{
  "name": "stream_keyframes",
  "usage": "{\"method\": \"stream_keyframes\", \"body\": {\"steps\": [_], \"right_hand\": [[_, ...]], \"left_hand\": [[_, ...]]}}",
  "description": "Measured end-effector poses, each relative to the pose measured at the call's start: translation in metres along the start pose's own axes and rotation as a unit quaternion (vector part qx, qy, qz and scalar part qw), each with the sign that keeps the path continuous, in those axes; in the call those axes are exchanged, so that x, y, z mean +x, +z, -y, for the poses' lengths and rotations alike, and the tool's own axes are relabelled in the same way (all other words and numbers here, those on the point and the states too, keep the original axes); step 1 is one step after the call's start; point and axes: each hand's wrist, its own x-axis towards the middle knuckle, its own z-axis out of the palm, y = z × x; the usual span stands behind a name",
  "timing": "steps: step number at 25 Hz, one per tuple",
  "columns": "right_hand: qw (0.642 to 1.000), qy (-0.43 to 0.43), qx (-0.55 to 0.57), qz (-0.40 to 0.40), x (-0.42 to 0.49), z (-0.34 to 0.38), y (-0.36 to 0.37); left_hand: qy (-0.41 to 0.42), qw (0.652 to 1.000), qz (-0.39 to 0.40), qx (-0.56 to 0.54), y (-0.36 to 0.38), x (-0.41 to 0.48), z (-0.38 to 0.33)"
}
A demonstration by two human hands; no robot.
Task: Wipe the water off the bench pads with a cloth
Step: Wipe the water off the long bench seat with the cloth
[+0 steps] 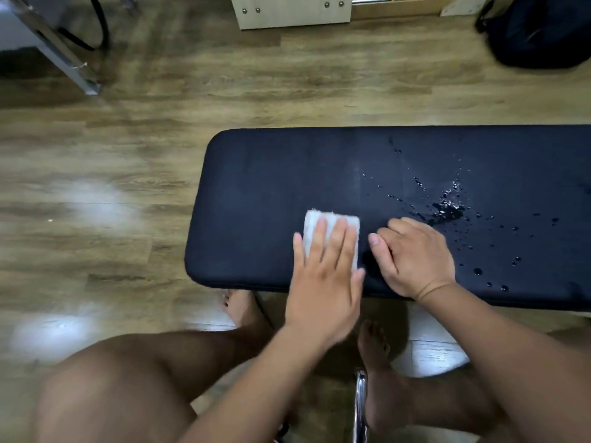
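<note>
Under flat left hand (323,273): cloth (332,233), on bench pad (271,174)

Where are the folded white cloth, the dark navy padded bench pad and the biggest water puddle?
folded white cloth (309,227): head view, its uncovered upper-left corner.
dark navy padded bench pad (271,187): head view, dry left part of its top.
biggest water puddle (447,211): head view, middle of the glossy pool.

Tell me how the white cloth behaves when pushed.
The cloth looks soft and folded, so probably floppy if lifted. Under the flat left hand it should slide over the smooth pad, likely getting heavier in the water.
</note>
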Motion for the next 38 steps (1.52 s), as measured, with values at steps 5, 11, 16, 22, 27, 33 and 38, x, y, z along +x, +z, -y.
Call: {"method": "stream_keyframes", "body": {"steps": [5,11,16,22,27,33,38], "right_hand": [[1.000,0.007,-0.007,-0.002,-0.002,0.001,0.001],[1.000,0.004,-0.009,-0.006,-0.001,-0.001,0.003],[1.000,0.009,-0.002,-0.017,0.000,-0.001,0.003],[1.000,0.012,-0.017,-0.006,0.000,-0.002,0.002],[1.000,0.015,-0.021,0.006,0.000,0.001,0.000],[1.000,0.010,-0.014,0.013,0.000,0.003,-0.002],[1.000,0.015,-0.013,0.019,-0.002,0.002,-0.001]], "left_hand": [[0.014,0.999,0.022,0.047,0.012,-0.060,-0.006],[-0.042,0.996,0.047,0.062,-0.012,0.040,0.008],[-0.072,0.994,0.065,0.059,-0.035,0.156,0.047],[-0.092,0.993,0.063,0.032,-0.050,0.204,0.074],[-0.084,0.996,0.023,0.028,-0.034,0.099,0.066],[-0.064,0.997,-0.004,0.038,-0.007,-0.054,0.041],[-0.087,0.995,0.010,0.055,-0.003,-0.054,0.039]]}}
